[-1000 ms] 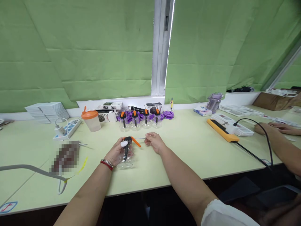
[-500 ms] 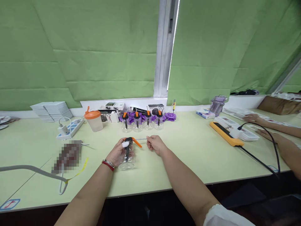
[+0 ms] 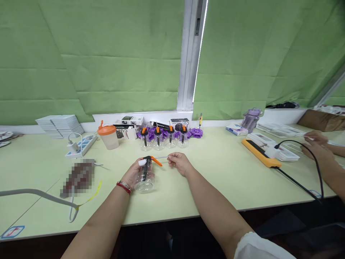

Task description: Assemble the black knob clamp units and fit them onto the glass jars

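Observation:
My left hand (image 3: pixel 134 172) is wrapped round a clear jar (image 3: pixel 145 180) with a black top and a black strip down its side. A white covering is on one of its fingers. The jar leans a little, its round base toward me. An orange lever (image 3: pixel 156 161) sticks out from the top to the right. My right hand (image 3: pixel 178 162) pinches the outer end of a thin metal rod (image 3: pixel 162 157), whose other end reaches the jar's top behind the lever. Whether the rod is fixed there I cannot tell. Several similar jars (image 3: pixel 158 141) stand upright in a row behind.
Purple parts (image 3: pixel 196 133) and small boxes (image 3: pixel 131 132) lie behind the jars. Left are an orange-lidded cup (image 3: pixel 108 138), a power strip (image 3: pixel 84 145) and a grey hanger (image 3: pixel 37 194). Right are an orange-edged power strip (image 3: pixel 260 154), its black cable, and a co-worker's hands (image 3: pixel 316 145).
The jar in my left hand has tilted slightly, its base showing a bit more. My right hand keeps its pinch on the rod. The co-worker's hands have come closer together.

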Demonstrator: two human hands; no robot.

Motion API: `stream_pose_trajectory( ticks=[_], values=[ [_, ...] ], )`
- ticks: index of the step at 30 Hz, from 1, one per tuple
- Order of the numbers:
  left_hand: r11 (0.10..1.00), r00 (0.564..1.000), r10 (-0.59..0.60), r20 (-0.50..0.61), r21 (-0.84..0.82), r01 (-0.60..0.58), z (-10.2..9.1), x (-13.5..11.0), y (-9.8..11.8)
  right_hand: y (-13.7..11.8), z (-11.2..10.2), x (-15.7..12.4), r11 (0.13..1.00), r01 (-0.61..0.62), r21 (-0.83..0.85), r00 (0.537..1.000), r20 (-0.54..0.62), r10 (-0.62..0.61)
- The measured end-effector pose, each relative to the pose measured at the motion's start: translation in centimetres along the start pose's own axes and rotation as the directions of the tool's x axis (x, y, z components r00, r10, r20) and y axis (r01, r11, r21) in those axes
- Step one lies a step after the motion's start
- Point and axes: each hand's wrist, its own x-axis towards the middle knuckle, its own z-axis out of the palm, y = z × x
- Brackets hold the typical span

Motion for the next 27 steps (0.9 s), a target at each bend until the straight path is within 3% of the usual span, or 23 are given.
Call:
stream_pose_trajectory(
  ticks=[6, 16, 20, 27],
  values=[
    [0.999, 0.996, 0.047, 0.074, 0.007, -0.048, -0.4, 0.3, -0.4, 0.4, 0.6, 0.3, 0.982, -0.047, -0.185, 0.998, -0.038, 0.041],
    [1.000, 0.999, 0.030, 0.040, -0.009, -0.029, -0.3, 0.2, -0.2, 0.9, -0.2, 0.6, 0.936, 0.100, -0.336, 0.986, -0.092, -0.138],
    [0.993, 0.995, 0.092, -0.043, -0.065, -0.094, -0.2, 0.1, 0.0, 1.1, -0.6, 1.0, 0.831, 0.120, -0.544, 0.979, -0.077, -0.191],
    [0.969, 0.963, 0.193, -0.189, -0.118, -0.218, -1.0, 0.6, 0.0, 1.3, 0.8, 1.2, 0.573, 0.176, -0.801, 0.971, 0.043, -0.237]
  ],
)
